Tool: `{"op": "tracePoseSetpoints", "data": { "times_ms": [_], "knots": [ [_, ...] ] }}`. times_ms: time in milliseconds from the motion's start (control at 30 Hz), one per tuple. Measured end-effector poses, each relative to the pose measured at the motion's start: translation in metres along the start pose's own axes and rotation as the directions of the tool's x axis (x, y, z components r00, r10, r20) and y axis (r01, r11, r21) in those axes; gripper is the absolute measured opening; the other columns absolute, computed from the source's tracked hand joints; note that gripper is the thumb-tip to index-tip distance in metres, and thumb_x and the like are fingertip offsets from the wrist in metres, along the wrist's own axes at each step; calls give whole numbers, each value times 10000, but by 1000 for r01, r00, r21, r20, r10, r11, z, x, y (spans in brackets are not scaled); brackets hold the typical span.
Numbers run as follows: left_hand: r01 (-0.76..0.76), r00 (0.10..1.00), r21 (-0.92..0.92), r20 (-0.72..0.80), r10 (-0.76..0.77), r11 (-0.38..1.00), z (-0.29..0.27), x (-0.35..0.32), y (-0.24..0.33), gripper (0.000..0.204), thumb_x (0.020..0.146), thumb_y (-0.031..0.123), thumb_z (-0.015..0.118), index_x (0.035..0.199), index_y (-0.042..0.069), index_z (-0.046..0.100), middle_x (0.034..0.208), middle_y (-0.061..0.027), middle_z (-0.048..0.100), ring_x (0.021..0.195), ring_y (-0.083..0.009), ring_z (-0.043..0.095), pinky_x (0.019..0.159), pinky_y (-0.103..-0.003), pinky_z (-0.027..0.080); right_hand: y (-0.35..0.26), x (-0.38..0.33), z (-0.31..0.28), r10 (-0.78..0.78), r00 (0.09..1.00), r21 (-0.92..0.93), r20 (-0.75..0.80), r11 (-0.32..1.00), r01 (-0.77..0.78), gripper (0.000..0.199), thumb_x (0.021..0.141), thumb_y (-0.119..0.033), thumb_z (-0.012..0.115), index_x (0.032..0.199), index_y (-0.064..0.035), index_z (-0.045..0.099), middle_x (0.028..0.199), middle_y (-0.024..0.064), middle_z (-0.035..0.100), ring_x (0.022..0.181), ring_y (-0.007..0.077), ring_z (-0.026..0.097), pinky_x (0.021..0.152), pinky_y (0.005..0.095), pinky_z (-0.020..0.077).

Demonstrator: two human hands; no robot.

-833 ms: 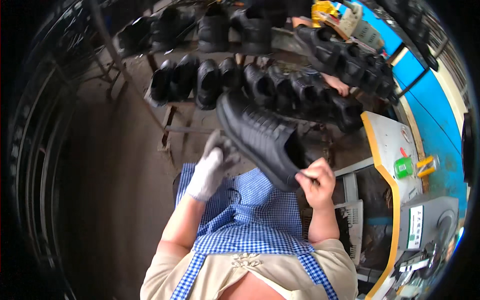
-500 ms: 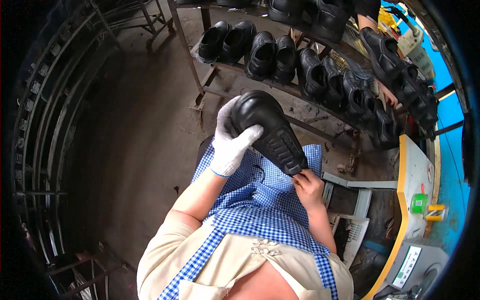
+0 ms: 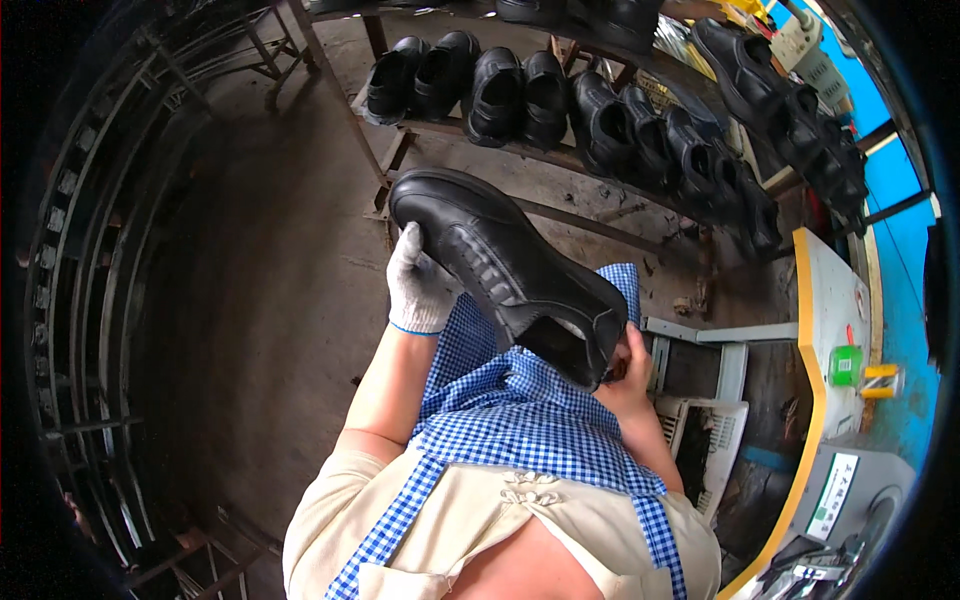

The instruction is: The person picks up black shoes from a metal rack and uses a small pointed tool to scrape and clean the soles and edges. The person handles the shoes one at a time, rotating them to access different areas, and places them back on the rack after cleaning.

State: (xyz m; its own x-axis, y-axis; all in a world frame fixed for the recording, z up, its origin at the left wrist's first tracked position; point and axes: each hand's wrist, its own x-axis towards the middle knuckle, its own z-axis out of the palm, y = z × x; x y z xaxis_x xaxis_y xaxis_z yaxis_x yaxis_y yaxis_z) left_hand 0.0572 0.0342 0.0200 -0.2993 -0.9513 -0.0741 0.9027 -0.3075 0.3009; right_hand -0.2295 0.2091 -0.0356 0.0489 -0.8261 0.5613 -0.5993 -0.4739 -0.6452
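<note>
Metal rack [image 3: 338,95] w/ rows of shoes [image 3: 497,95] stands beyond the person; grey machine [image 3: 868,480] far R. The black shoe [image 3: 480,235]'s up in midair, long axis diagonal: toe up-L at the gloved L hand [image 3: 420,285], thumb clamping its side; heel down-R, pinched by the bare R hand [image 3: 628,375], fingertips part hidden, so exact hold's unclear. Machine's white label [image 3: 832,495] has dark characters + green.
</note>
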Motion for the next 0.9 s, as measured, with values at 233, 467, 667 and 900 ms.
{"op": "tracePoseSetpoints", "data": {
  "times_ms": [233,467,667,900],
  "knots": [
    [182,983,-119,50,-177,976,-8,1,1,506,918,316,635,1333,43,542,1274,-182,627,1154,-352,609,1033,-501,472,-47,65,-13,-117,985,-101,126,986,130,989,713,-205,884,1487,-54,289,1115,196,660,936,339,695,869,420,558],
    [-14,991,400,-118,67,916,-17,9,-1,557,972,395,595,1425,104,452,1345,-118,576,1216,-276,567,1052,-434,451,-38,63,-22,508,791,645,341,485,-590,857,659,-23,849,1395,-30,411,1217,147,600,926,176,653,641,248,542],
    [-47,999,456,24,40,889,28,-1,-8,648,991,458,550,1500,106,356,1357,-119,545,1178,-241,565,985,-413,481,-30,49,-37,634,733,888,247,155,-433,569,707,-46,734,1245,14,560,1038,132,663,532,116,563,407,200,439],
    [73,992,407,60,-107,910,14,-14,-15,567,974,290,619,1453,101,380,1143,-105,613,922,-183,590,744,-332,501,-27,88,-80,510,752,817,-418,574,65,557,774,-213,772,1260,-33,567,1158,92,649,571,127,571,442,229,419]
  ]
}}
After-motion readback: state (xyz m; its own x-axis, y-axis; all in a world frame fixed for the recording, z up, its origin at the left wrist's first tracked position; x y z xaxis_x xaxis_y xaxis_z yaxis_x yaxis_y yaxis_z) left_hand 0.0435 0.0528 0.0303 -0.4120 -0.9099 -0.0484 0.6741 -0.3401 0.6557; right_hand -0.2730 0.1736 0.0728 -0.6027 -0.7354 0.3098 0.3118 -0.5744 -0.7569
